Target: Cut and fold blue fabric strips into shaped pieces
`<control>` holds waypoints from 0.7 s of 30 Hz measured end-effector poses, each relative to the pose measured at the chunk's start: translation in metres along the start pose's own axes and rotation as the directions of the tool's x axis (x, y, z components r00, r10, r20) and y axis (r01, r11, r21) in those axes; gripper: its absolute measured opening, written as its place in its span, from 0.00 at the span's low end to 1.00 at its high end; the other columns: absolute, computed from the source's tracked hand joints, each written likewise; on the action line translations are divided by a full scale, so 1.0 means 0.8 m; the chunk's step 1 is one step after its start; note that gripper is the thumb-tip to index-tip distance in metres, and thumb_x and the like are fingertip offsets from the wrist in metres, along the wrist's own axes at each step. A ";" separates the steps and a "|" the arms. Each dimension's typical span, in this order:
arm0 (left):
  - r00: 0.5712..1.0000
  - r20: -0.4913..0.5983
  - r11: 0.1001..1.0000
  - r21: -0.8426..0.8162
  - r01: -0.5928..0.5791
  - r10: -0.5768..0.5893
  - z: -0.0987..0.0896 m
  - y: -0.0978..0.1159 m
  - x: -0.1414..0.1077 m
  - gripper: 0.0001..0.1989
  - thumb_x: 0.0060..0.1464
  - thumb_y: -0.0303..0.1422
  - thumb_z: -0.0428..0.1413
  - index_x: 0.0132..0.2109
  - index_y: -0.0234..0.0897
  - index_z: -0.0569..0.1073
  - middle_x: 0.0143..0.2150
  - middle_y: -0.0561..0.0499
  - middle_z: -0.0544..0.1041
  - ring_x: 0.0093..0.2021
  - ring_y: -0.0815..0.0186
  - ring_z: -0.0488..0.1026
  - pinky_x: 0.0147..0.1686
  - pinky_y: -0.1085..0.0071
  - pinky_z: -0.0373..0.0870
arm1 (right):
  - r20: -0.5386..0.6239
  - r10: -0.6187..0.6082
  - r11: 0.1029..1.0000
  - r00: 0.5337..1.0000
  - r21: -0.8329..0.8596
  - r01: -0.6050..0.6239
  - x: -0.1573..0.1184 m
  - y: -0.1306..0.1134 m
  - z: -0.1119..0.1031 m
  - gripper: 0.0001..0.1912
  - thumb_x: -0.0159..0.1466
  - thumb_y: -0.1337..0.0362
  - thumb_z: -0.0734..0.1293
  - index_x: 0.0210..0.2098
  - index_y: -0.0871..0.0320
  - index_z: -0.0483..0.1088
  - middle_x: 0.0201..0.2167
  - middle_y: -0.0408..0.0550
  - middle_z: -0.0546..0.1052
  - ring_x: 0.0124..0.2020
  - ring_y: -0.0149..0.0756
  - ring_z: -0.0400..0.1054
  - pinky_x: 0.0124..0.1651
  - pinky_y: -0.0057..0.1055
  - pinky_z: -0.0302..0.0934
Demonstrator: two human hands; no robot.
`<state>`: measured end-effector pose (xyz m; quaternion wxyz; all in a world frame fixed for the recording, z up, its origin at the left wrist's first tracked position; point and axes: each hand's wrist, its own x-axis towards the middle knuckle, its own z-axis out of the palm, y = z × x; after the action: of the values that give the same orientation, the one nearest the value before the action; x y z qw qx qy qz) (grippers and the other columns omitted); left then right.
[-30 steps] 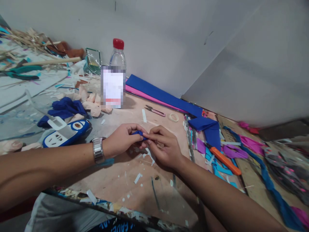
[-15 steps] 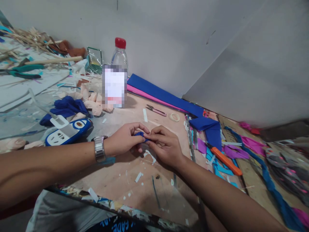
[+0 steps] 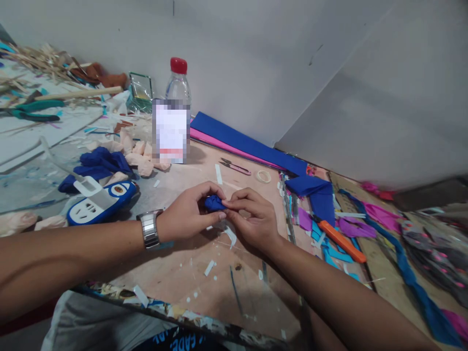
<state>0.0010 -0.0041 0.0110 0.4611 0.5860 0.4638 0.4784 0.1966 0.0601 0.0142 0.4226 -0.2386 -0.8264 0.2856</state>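
Over the middle of the wooden board (image 3: pixel 179 278), both hands meet at a small gathered bundle of blue crepe paper (image 3: pixel 213 203). My left hand (image 3: pixel 186 209), with a metal watch at the wrist, curls its fingers around the bundle's left side, the thumb lying below it. At the other end, my right hand (image 3: pixel 252 209) pinches the bundle's tip between thumb and fingers. Behind the hands lie small pink-handled thread snips (image 3: pixel 236 166) and a roll of clear tape (image 3: pixel 263 176).
A blue-and-white power strip (image 3: pixel 102 202) and crumpled blue paper (image 3: pixel 106 163) sit to the left. Behind stand a blurred upright screen (image 3: pixel 170 131) and a red-capped bottle (image 3: pixel 178 80). To the right lies an orange utility knife (image 3: pixel 341 241) among paper scraps.
My left thumb has moved down off the bundle's front, so more of the blue paper shows between the hands. The right hand keeps its pinch. The view has shifted slightly.
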 end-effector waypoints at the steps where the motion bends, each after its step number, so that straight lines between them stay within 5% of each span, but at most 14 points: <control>1: 1.000 -0.007 1.000 0.019 -0.009 0.009 -0.001 0.000 0.000 0.14 0.58 0.35 0.65 0.49 0.38 0.73 0.43 0.49 0.78 0.39 0.66 0.75 0.38 0.71 0.73 | -0.002 0.008 1.000 1.000 0.009 -0.008 0.000 0.000 0.000 0.07 0.64 0.65 0.75 0.41 0.48 0.85 0.35 0.47 0.80 0.35 0.36 0.76 0.38 0.34 0.71; 12: 0.997 -0.059 0.996 0.060 0.062 -0.058 -0.001 0.002 -0.001 0.11 0.61 0.37 0.63 0.47 0.37 0.74 0.39 0.49 0.80 0.36 0.67 0.75 0.36 0.71 0.72 | 0.046 0.087 0.993 0.995 0.077 -0.090 0.000 -0.001 0.001 0.06 0.65 0.65 0.75 0.42 0.50 0.85 0.36 0.48 0.79 0.36 0.35 0.75 0.37 0.33 0.69; 21: 0.995 -0.081 0.992 0.111 -0.054 0.063 -0.002 0.000 -0.003 0.09 0.62 0.36 0.62 0.44 0.36 0.76 0.39 0.50 0.80 0.38 0.67 0.76 0.37 0.72 0.72 | -0.007 0.131 0.985 0.991 0.115 -0.129 -0.001 -0.005 0.003 0.02 0.63 0.64 0.77 0.34 0.55 0.82 0.32 0.48 0.81 0.33 0.35 0.75 0.37 0.33 0.69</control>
<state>-0.0012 -0.0061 0.0112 0.3943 0.6028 0.4907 0.4904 0.1942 0.0560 0.0156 0.4222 -0.2695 -0.7881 0.3578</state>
